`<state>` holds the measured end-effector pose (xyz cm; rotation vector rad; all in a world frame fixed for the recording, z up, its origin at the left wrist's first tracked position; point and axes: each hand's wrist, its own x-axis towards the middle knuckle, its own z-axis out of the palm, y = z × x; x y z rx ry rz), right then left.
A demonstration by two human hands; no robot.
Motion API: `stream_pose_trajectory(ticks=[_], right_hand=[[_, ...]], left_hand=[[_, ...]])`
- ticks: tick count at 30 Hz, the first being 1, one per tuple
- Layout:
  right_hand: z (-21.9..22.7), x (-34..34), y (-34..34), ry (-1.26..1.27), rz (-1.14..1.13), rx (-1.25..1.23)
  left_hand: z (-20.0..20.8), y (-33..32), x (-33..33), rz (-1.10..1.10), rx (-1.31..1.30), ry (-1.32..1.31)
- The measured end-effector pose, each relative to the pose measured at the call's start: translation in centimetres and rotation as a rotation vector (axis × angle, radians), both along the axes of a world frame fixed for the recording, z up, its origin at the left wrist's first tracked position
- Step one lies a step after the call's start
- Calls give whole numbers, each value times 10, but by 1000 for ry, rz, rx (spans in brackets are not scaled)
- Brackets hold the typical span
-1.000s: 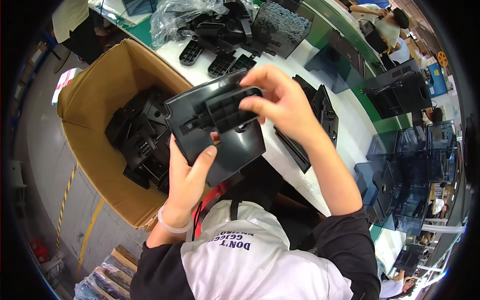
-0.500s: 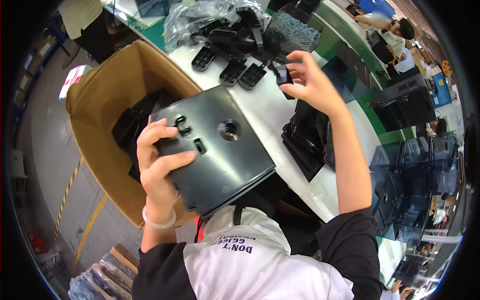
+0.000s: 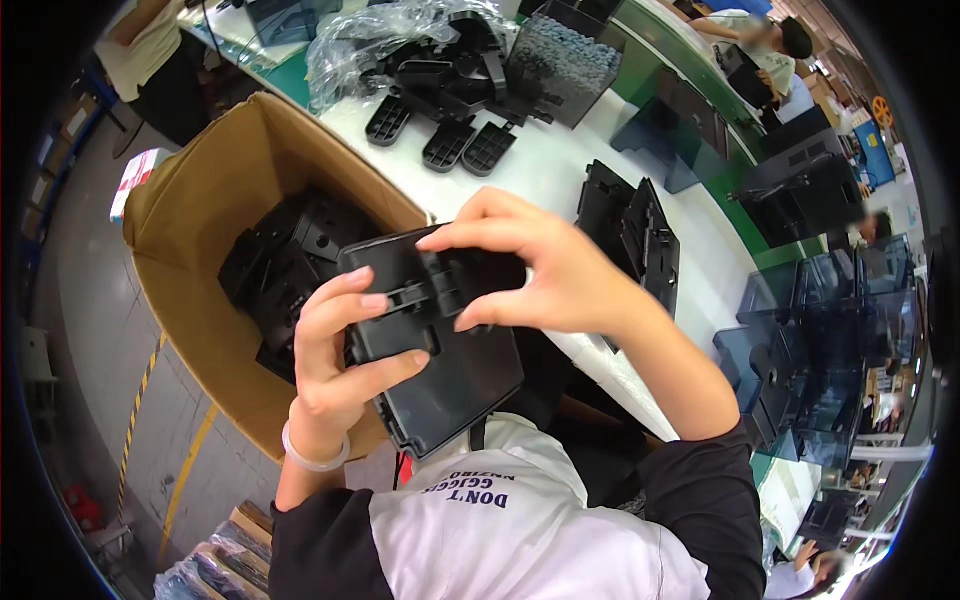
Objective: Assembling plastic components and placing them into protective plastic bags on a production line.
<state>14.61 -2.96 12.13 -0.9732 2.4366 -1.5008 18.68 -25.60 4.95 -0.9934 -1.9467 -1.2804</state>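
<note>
My left hand (image 3: 333, 375) grips a square black plastic panel (image 3: 460, 378) by its left side, thumb and fingers closed on it in front of my chest. Pinched between the thumb and fingers of my right hand (image 3: 570, 268) is a small black plastic part (image 3: 443, 282). It sits against the panel's face, beside the clip-like fittings near my left fingertips. My right hand hides some of the panel's upper right area, so I cannot tell whether the part is seated in it.
An open cardboard box (image 3: 190, 300) on the left holds several black plastic parts (image 3: 290, 265). On the white table lie black grid-faced pieces (image 3: 448, 147), a clear bin of small bluish-grey pieces (image 3: 565, 65), plastic wrap (image 3: 345, 55) and black panels (image 3: 640, 230). Smoky transparent covers (image 3: 790, 370) stand at right.
My right hand has come back from near the grid-faced pieces to the panel, bringing the small black part. The panel has tilted in my left hand.
</note>
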Motion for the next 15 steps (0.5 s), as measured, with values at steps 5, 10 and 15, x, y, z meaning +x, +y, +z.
stream_pose_trajectory(ticks=[5,10,15], right_hand=[[-42,-20,-31,199,9,-25],[-98,-102,-37,241,-561,384],[-145,-114,-74,427,-814,688]], left_hand=[[-3,-26,-6,132,-70,-78],[-44,-68,-26,464,436,-444],[-8,-81,-51,1010,-92,-133]])
